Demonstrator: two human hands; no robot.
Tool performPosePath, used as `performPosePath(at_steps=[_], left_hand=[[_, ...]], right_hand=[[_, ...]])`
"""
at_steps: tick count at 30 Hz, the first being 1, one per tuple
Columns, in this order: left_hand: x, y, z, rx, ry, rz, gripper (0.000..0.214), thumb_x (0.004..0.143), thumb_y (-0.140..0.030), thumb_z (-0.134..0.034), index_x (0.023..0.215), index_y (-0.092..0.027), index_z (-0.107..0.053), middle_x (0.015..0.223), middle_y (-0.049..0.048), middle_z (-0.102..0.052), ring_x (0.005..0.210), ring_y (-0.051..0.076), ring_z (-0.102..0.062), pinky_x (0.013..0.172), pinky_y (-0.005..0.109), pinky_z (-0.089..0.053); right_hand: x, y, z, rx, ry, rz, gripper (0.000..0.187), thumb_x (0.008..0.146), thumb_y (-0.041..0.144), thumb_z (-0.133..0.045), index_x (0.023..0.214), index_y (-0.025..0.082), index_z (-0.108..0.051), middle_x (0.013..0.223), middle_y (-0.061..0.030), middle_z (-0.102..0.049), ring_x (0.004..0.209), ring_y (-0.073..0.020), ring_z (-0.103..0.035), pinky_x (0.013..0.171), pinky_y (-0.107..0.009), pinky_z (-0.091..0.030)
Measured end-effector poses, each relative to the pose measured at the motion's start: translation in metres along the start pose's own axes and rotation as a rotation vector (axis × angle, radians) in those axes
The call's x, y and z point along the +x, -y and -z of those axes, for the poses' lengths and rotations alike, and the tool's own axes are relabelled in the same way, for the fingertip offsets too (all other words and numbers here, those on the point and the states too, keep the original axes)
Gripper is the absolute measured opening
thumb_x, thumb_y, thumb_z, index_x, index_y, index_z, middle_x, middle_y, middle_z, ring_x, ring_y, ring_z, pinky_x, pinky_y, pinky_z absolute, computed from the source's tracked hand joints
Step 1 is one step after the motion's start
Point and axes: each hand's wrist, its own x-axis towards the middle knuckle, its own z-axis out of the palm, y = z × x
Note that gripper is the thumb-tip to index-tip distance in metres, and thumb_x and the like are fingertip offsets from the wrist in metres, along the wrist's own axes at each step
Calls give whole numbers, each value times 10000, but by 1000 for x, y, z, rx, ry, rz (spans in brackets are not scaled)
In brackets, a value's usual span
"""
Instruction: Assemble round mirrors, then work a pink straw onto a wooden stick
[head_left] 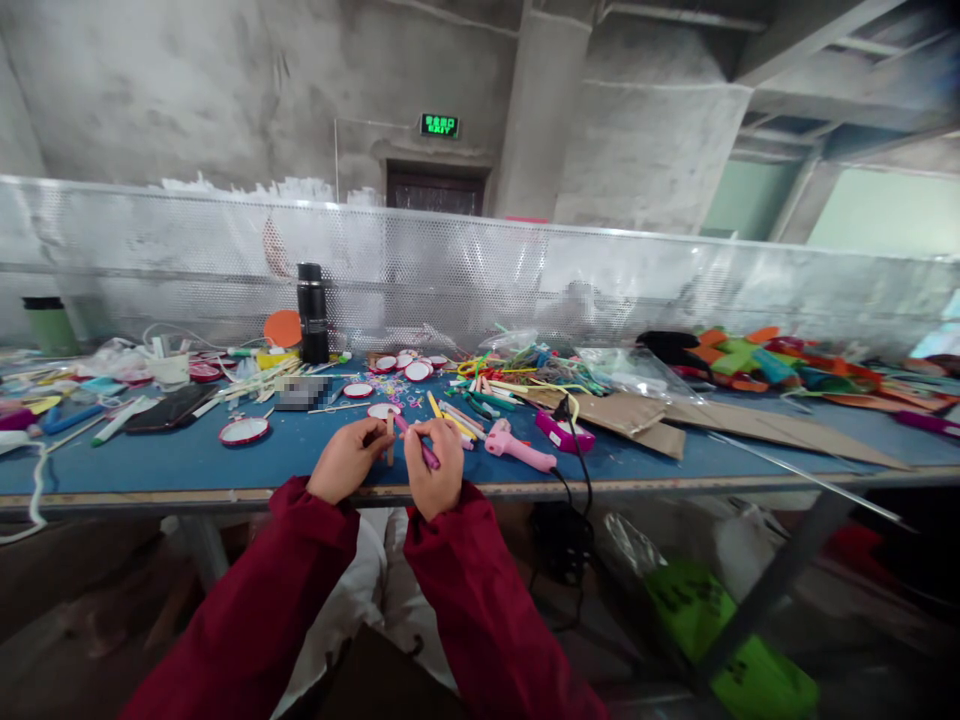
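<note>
Two bare hands are working close together at the front edge of the blue counter (300,462). Left hand (347,460): the grip is pinching a thin tan wooden stick (390,450) between thumb and fingers, holding it roughly upright. Right hand (436,470): the grip is closing round a purple marker pen (430,457), its upper end slanting towards the stick. From my remote seat I'm noting both things sitting between the hands, just above the counter.

Risks, as I'm judging them: the stick is looking narrow, so a loose pinch could let it twist under the pen, and a mark could skid onto the left fingers. The white disc with a red rim (385,411) is lying just beyond, where a slip could smudge it. The pink glue gun (525,447) is resting to the right; a careless elbow could be snagging its black cord (564,487).

Hard to make out: the fingers are hiding much of the pen, I'm not seeing whether its tip is touching the wood, and the stick's lower end is blurring.
</note>
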Motion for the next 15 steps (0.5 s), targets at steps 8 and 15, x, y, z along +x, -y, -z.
performPosePath(at_steps=[8,15], left_hand=[[0,2,-1,-10,-3,1,311,893,-428,-531,707,-182,-564,647,-21,-561,634,133,-483,614,245,-354],[0,2,0,-1,-2,-1,307,894,-429,-529,710,-184,-561,653,-19,-558,636,138,-485,625,250,-365]], right_hand=[[0,0,0,-1,-3,14,134,909,205,-544,777,223,-560,754,4,-662,765,-166,-590,873,-350,-421],[1,0,0,-17,2,26,135,907,207,-544,774,224,-558,749,4,-658,752,-167,-589,876,-356,-417]])
